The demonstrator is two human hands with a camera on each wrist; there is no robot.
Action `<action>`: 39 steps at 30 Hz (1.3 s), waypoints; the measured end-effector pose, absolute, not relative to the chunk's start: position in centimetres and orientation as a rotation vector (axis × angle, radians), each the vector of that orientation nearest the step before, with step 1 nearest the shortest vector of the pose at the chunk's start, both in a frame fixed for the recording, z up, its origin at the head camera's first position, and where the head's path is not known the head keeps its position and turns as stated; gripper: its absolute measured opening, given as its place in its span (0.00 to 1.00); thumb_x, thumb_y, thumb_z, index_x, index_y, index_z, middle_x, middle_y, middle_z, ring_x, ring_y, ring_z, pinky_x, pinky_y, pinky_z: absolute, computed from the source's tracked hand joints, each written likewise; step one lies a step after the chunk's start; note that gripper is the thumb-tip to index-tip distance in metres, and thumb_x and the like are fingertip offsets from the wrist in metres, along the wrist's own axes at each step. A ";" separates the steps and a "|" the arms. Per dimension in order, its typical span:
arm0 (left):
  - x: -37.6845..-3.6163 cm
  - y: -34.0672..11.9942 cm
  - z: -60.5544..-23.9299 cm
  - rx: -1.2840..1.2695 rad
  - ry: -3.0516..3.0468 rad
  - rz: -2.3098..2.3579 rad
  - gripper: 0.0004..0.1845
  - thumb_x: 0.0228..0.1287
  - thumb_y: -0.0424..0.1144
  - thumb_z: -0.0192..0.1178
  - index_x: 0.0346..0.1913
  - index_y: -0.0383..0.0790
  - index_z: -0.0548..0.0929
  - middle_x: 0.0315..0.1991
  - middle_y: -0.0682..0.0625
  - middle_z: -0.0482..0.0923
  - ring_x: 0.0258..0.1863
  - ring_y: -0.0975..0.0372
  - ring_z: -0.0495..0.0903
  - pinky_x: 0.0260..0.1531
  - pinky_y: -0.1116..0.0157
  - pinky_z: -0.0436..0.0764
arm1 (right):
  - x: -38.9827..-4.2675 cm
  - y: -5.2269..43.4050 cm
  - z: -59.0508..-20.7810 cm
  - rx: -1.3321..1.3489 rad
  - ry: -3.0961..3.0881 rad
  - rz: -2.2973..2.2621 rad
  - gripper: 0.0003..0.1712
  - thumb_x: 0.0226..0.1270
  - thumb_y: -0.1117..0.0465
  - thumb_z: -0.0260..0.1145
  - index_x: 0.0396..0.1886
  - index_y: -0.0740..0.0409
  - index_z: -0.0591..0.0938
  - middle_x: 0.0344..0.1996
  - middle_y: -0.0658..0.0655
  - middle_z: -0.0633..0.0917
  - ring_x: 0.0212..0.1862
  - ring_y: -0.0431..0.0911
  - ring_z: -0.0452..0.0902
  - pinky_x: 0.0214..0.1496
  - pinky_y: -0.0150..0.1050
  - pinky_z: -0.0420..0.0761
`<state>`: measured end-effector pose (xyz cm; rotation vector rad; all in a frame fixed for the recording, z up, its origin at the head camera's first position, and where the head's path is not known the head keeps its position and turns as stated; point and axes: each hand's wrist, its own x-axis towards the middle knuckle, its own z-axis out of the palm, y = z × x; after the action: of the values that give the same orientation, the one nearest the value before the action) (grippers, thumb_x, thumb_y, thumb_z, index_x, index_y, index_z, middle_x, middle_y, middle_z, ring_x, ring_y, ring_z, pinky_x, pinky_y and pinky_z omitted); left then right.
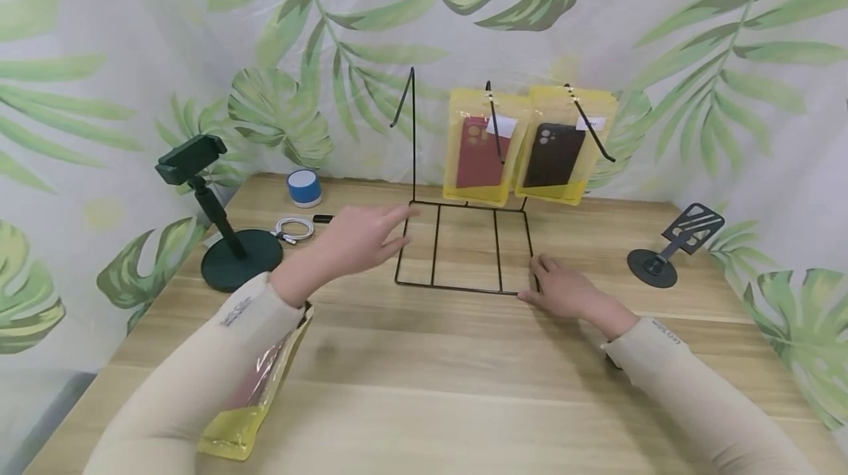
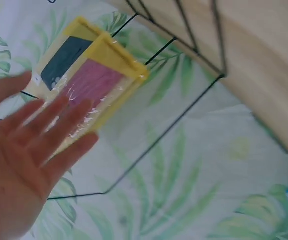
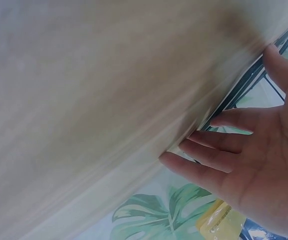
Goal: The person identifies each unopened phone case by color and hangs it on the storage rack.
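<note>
A black wire display rack [image 1: 457,288] stands on the wooden table with upright hooks at its back. From the middle hook hangs a yellow-edged clear pouch with a red phone case [image 1: 473,162]; a similar pouch with a black phone case [image 1: 551,158] hangs on the right hook. The left hook is bare. My left hand [image 1: 361,239] hovers beside the rack's left side, fingers extended and holding nothing. At the rack's right front corner rests my right hand [image 1: 563,289], its fairly straight fingertips and thumb touching the frame. Another yellow pouch [image 1: 228,431] lies partly hidden beneath my left forearm.
A dark green phone stand [image 1: 241,261] is on the left, near a blue-and-white cylinder [image 1: 304,188] and a coiled white cable [image 1: 294,228]. Toward the right edge stands a black folding phone holder [image 1: 652,269]. A leaf-patterned curtain [image 1: 371,33] hangs behind the table.
</note>
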<state>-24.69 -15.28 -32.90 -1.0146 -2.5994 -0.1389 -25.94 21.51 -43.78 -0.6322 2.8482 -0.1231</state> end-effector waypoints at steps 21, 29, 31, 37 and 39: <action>-20.6 -27.5 -40.1 -0.580 -3.282 0.063 0.12 0.58 0.27 0.61 0.44 0.37 0.86 0.33 0.46 0.81 0.30 0.57 0.79 0.34 0.55 0.82 | -26.0 21.9 -44.1 -0.630 2.855 -0.114 0.45 0.76 0.41 0.54 0.73 0.76 0.60 0.72 0.78 0.59 0.73 0.71 0.56 0.73 0.63 0.63; -20.8 -28.9 -41.0 -0.492 -3.350 0.032 0.06 0.56 0.26 0.62 0.35 0.39 0.83 0.28 0.50 0.77 0.27 0.58 0.71 0.30 0.60 0.75 | -25.8 21.7 -43.8 -0.636 2.851 -0.130 0.45 0.76 0.41 0.55 0.73 0.76 0.60 0.72 0.78 0.60 0.73 0.71 0.57 0.71 0.63 0.64; -20.7 -29.1 -41.2 -0.513 -3.325 0.034 0.06 0.56 0.26 0.62 0.29 0.41 0.80 0.25 0.51 0.75 0.27 0.58 0.69 0.28 0.61 0.72 | -25.9 21.7 -43.9 -0.641 2.850 -0.130 0.46 0.75 0.41 0.55 0.73 0.76 0.59 0.72 0.78 0.60 0.73 0.71 0.56 0.72 0.63 0.64; -20.6 -30.0 -41.1 -0.560 -3.318 -0.086 0.06 0.54 0.27 0.61 0.29 0.43 0.80 0.27 0.52 0.75 0.28 0.58 0.69 0.29 0.61 0.71 | -26.2 21.8 -44.2 -0.666 2.864 -0.104 0.46 0.76 0.40 0.54 0.73 0.75 0.59 0.72 0.78 0.61 0.73 0.70 0.57 0.72 0.61 0.64; -20.5 -30.5 -40.8 -0.543 -3.361 -0.150 0.05 0.53 0.29 0.63 0.34 0.41 0.81 0.30 0.51 0.77 0.30 0.58 0.71 0.30 0.60 0.72 | -26.2 21.9 -44.2 -0.672 2.866 -0.094 0.46 0.76 0.40 0.54 0.73 0.75 0.60 0.72 0.78 0.61 0.73 0.70 0.57 0.72 0.62 0.64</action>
<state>-20.48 -30.45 -40.79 -0.5426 -3.3613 -0.1497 -26.17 21.89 -44.22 -0.6717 2.8661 -0.0942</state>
